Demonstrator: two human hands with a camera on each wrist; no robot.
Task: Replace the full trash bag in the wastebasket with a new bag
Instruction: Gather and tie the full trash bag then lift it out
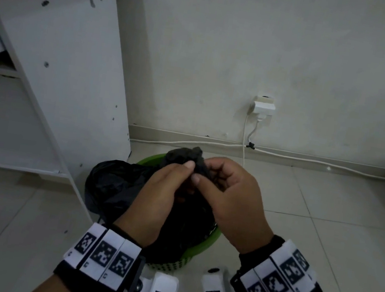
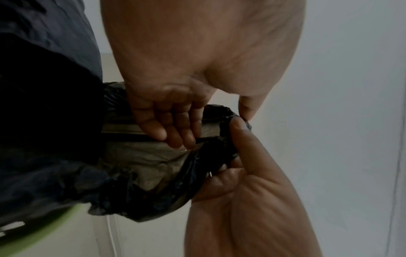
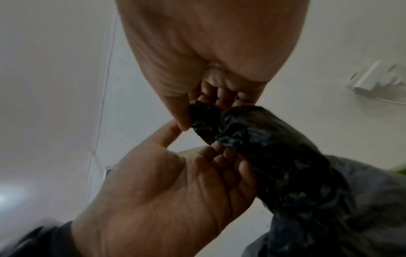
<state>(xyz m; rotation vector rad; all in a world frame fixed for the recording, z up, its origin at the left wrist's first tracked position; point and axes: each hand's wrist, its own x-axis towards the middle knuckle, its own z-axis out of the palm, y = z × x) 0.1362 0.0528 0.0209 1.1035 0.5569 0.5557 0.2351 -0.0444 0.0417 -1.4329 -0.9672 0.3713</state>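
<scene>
A green wastebasket (image 1: 182,255) stands on the tiled floor with a black trash bag (image 1: 189,221) in it. The bag's gathered, crumpled top (image 1: 186,156) rises above the rim. My left hand (image 1: 167,185) and right hand (image 1: 229,195) both pinch this bunched plastic, thumbs close together. In the left wrist view my left hand's fingers (image 2: 173,127) curl over the bag (image 2: 151,161), and my right hand (image 2: 248,156) holds it from below. The right wrist view shows my right hand (image 3: 206,90) and left hand (image 3: 175,182) pinching the bag's twisted end (image 3: 274,147).
More black plastic (image 1: 108,183) bulges left of the basket against a white shelf unit (image 1: 58,72); whether it belongs to the same bag I cannot tell. A wall socket with a plug (image 1: 264,105) and a white cable (image 1: 311,161) lie behind, along the baseboard.
</scene>
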